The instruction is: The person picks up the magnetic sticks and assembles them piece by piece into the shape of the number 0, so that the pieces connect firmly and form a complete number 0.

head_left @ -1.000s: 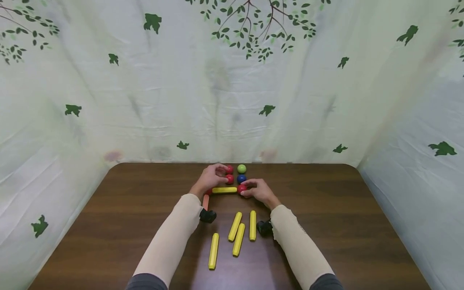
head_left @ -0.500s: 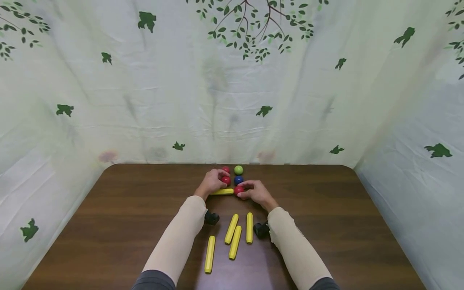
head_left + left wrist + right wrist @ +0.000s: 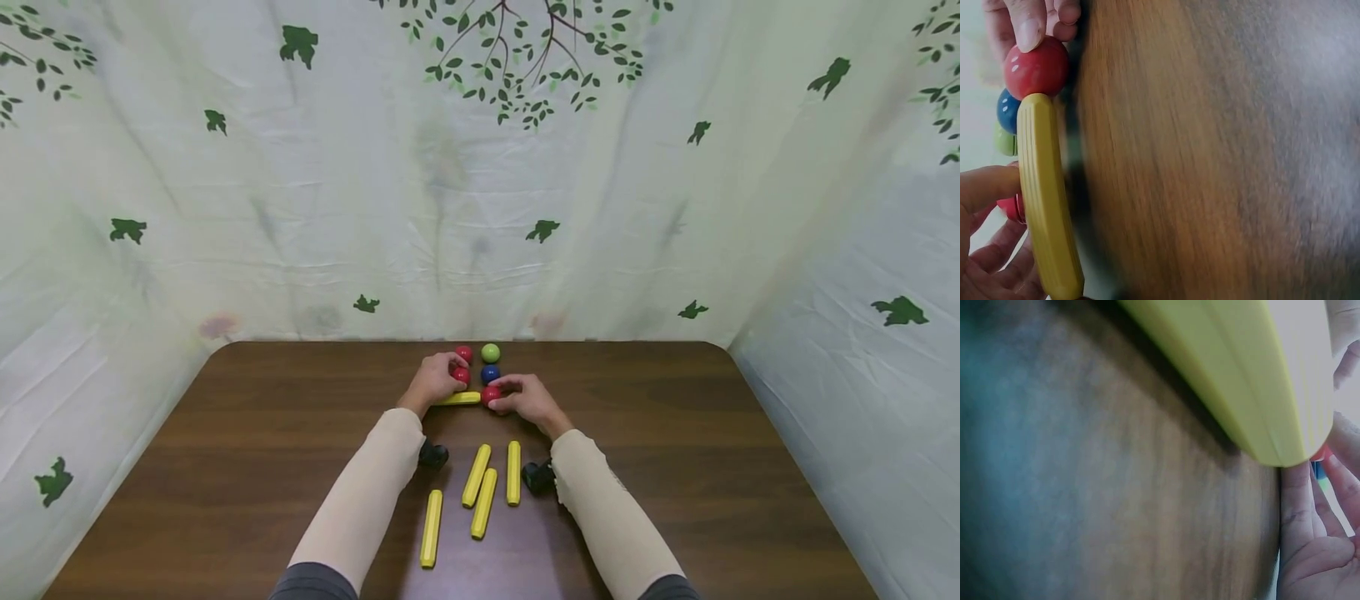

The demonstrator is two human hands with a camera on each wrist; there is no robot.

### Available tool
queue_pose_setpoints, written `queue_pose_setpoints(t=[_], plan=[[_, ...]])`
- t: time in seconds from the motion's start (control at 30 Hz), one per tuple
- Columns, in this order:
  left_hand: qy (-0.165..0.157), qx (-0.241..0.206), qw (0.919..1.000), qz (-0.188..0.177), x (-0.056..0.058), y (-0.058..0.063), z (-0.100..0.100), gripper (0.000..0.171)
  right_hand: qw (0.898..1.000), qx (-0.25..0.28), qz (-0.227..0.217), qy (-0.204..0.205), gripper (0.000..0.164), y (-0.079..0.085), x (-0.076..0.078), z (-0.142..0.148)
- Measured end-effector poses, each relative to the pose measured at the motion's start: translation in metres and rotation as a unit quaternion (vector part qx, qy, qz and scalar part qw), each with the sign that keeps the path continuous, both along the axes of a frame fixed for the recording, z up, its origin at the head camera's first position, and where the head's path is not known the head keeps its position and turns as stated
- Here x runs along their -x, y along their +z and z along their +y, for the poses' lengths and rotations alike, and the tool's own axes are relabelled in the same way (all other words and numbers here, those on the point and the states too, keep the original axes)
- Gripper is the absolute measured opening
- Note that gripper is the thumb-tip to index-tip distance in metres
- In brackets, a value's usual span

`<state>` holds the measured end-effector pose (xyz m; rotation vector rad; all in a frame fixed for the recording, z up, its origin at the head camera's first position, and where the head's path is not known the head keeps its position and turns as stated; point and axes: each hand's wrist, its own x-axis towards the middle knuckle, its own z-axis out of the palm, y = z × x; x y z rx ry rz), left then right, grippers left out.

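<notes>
In the head view, my left hand [image 3: 435, 379] grips a red ball [image 3: 461, 376] between thumb and fingers, at the far side of the table. Behind that ball sits another red ball [image 3: 464, 354]. My right hand [image 3: 528, 400] pinches a red ball [image 3: 491, 395] at the right end of a yellow ridged stick [image 3: 461, 399]. The left wrist view shows this stick [image 3: 1047, 194] meeting the right hand's ball [image 3: 1036, 67]; the left hand covers its other end from above. Beyond the right hand's ball, a blue ball [image 3: 490, 374] and a green ball [image 3: 491, 353] stand in line.
Several loose yellow sticks [image 3: 476, 475] lie on the brown table [image 3: 675, 467] between the forearms. One yellow stick [image 3: 1260, 381] looms large in the right wrist view. Behind the table hangs a pale leaf-patterned curtain [image 3: 360, 208]. A dark wrist camera sits under each wrist.
My left hand has shifted slightly right and nearer, now hiding the pink stick and the red ball at the yellow stick's left end. The right hand stays on its ball. The head view has turned slightly.
</notes>
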<state>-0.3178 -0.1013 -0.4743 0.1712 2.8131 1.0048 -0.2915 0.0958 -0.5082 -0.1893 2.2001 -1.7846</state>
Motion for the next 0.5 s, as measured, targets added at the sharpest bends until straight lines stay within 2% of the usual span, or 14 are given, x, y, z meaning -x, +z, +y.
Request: queue_pose_setpoints(t=[0.27, 0.37, 0.5], plan=[[-0.006, -0.043, 0.9990, -0.008, -0.008, 0.015, -0.011, 0.032, 1.000, -0.012, 0.010, 0.004, 0.035, 0.001, -0.002, -0.003], [-0.018, -0.056, 0.9983, -0.002, -0.015, 0.025, -0.015, 0.034, 1.000, -0.021, 0.014, 0.001, 0.035, 0.001, -0.002, -0.002], [-0.041, -0.051, 0.9978, 0.013, -0.029, 0.035, -0.024, 0.034, 0.999, -0.034, 0.016, -0.006, 0.034, 0.002, -0.003, -0.003]])
